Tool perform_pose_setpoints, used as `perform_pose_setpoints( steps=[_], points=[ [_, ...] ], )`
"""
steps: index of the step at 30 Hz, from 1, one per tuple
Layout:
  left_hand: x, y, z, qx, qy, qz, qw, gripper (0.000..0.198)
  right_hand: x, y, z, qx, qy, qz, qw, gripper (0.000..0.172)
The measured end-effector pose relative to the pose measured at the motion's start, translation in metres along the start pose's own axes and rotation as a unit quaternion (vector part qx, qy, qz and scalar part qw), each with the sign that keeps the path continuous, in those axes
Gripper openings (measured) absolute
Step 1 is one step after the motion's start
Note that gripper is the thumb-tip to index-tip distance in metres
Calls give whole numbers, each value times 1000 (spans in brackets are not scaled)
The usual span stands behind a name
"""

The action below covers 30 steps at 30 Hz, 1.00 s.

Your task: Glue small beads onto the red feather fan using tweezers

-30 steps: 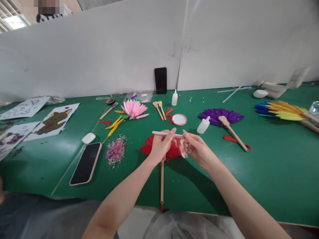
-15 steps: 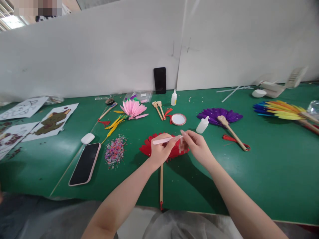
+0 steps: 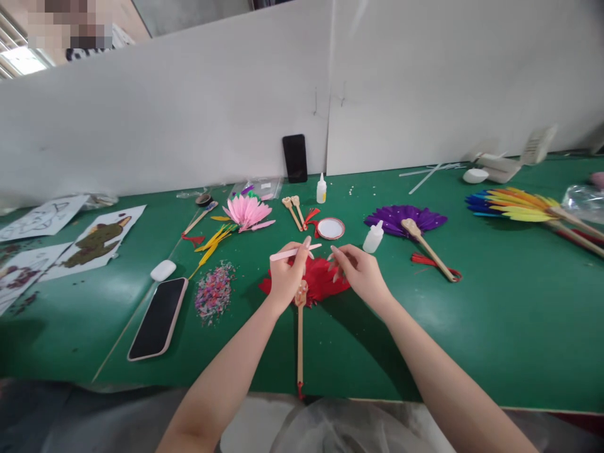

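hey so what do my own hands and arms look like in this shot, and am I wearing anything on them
Your left hand and right hand are ungloved, with slender fingers and longish nails. No rings, watch or bracelets show. Both forearms are bare, with no sleeves in view. Below, a grey, sheer-looking fabric garment covers your lap.
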<state>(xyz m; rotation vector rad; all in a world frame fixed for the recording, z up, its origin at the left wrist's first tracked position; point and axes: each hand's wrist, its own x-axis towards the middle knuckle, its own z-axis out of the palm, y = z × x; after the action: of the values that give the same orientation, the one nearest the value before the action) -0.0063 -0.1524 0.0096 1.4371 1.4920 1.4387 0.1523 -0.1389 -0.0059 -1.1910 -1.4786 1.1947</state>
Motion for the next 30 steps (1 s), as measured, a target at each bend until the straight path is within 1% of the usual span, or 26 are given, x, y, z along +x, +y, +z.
perform_pose_setpoints(
  steps=[3, 5, 7, 10, 13, 15, 17, 22, 26, 30],
  points=[
    [19, 0, 1, 46, -5, -3, 999, 42, 6, 3, -9, -30, 46, -10, 998, 37],
    [37, 3, 8, 93, -32, -3, 995, 43, 8, 5, -14, -45, 63, -12, 997, 39],
    [57, 5, 18, 148, -68, -1, 987, 44, 10, 6, -16, -56, 70, -11, 996, 38],
    [81, 6, 37, 234, -127, -3, 964, 44, 9, 8, -16, -70, 70, -4, 995, 33],
    [95, 2, 49, 304, -184, -18, 935, 32, 9, 10, -15, -78, 59, 10, 995, 30],
    [99, -1, 53, 335, -210, -26, 918, 28, 10, 12, -15, -79, 52, 19, 995, 29],
    [101, -4, 53, 355, -228, -31, 906, 29, 11, 13, -16, -76, 48, 28, 996, 28],
    [103, -5, 55, 389, -252, -37, 885, 31, 12, 12, -17, -65, 42, 47, 996, 28],
    [104, -7, 59, 407, -261, -49, 874, 32, 12, 10, -18, -60, 55, 61, 995, 27],
    [105, -11, 63, 406, -259, -59, 874, 33, 12, 9, -20, -51, 63, 66, 995, 29]
  ],
)
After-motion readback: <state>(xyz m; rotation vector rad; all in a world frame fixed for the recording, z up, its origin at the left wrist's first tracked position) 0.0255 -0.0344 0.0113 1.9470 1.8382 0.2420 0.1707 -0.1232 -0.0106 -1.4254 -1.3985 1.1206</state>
